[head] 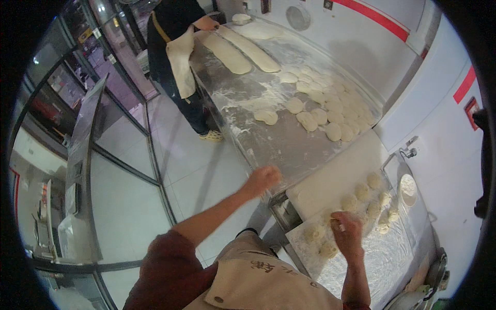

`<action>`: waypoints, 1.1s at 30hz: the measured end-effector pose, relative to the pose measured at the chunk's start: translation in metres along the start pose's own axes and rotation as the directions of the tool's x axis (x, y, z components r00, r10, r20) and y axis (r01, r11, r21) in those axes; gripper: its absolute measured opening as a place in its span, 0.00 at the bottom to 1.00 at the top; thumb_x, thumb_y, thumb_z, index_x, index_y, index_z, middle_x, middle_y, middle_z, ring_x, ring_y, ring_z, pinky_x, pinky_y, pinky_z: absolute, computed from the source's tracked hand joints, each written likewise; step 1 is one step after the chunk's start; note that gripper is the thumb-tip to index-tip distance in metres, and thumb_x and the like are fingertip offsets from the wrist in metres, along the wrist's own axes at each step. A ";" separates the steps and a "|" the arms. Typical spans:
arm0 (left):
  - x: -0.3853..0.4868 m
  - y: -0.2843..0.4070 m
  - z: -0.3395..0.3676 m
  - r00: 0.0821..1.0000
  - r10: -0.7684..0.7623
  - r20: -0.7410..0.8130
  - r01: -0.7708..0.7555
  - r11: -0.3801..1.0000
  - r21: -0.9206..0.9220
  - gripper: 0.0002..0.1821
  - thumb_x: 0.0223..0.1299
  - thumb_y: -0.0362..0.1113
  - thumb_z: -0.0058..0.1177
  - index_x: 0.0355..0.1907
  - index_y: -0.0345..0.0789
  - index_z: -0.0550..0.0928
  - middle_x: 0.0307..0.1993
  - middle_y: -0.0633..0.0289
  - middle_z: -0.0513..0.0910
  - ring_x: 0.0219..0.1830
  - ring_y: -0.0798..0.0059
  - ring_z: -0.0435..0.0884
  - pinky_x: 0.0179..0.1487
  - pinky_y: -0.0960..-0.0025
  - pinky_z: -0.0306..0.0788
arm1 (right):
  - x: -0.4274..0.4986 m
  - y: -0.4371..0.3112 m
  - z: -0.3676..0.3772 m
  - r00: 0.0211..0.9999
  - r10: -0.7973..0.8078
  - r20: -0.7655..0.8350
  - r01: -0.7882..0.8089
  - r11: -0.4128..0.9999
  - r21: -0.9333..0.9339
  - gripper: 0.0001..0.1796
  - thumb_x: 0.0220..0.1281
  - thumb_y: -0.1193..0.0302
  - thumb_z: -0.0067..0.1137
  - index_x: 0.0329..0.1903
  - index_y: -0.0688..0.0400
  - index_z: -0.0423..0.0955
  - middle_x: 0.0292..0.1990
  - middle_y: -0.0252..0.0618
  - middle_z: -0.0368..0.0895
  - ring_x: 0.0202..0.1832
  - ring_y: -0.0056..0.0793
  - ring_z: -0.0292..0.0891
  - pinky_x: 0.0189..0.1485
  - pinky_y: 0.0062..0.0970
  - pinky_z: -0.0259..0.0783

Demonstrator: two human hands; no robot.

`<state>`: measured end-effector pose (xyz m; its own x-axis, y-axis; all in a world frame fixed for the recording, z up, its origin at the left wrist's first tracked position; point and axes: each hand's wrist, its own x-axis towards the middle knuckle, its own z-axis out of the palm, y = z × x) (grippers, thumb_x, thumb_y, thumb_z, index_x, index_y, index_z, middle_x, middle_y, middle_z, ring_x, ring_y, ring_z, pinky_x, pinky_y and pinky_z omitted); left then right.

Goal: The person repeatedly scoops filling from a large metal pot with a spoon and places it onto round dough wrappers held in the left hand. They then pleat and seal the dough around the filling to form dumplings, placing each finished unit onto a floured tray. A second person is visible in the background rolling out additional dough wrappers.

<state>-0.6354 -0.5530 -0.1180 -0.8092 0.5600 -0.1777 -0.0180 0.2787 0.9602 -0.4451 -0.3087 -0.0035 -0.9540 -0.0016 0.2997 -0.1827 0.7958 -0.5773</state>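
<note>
My left hand (pixel 265 178) hangs above the near corner of a floured metal table, its fingers curled in and nothing seen in them. Over a plastic-covered worktop (pixel 376 259) is my right hand (pixel 347 228), fingers bent, among knotted dough pieces. Whether it grips dough is unclear, as the hand hides what lies under it. Dough pieces (pixel 328 250) sit left of its wrist, and several more, such as one lump (pixel 362 191), lie beyond it. A pale board (pixel 329 170) adjoins the metal table.
Flattened dough rounds (pixel 334 131) crowd the metal table's (pixel 271 147) right side. Across it, a co-worker's hand (pixel 207 23) touches long dough strips (pixel 248 48). A bowl of flour (pixel 408 189) stands by the wall, below a socket with a plug (pixel 412 151). Glass partitions (pixel 128 190) rise at left.
</note>
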 end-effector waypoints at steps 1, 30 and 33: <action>0.016 0.000 -0.018 0.992 0.059 -0.115 -0.040 0.987 0.157 0.19 0.61 0.44 0.52 0.46 0.32 0.75 0.45 0.57 0.76 0.45 0.72 0.76 0.51 0.66 0.68 | 0.000 0.013 0.014 0.997 0.008 0.075 -0.008 1.000 0.001 0.06 0.53 0.75 0.56 0.35 0.59 0.75 0.31 0.43 0.79 0.33 0.44 0.75 0.36 0.39 0.69; 0.286 0.053 -0.104 0.869 0.376 0.321 -0.494 0.623 0.606 0.24 0.50 0.45 0.59 0.50 0.39 0.76 0.58 0.52 0.67 0.61 0.53 0.62 0.61 0.54 0.61 | 0.207 0.086 0.188 0.986 0.100 0.133 -0.070 0.974 -0.217 0.18 0.53 0.72 0.53 0.50 0.54 0.72 0.51 0.42 0.71 0.50 0.44 0.69 0.48 0.43 0.68; 0.313 0.042 -0.076 0.842 0.420 0.340 -0.528 0.505 0.683 0.23 0.51 0.45 0.57 0.50 0.38 0.76 0.55 0.53 0.71 0.61 0.54 0.63 0.61 0.55 0.62 | 0.209 0.082 0.164 0.957 0.179 0.226 -0.196 0.979 0.054 0.17 0.54 0.72 0.53 0.49 0.54 0.73 0.48 0.43 0.74 0.47 0.46 0.70 0.49 0.41 0.68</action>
<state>-0.9341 -0.4253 -0.1164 -0.4889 0.8535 0.1802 0.8192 0.3783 0.4310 -0.6986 -0.3431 -0.1125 -0.9999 0.0045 0.0116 -0.0044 0.7469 -0.6649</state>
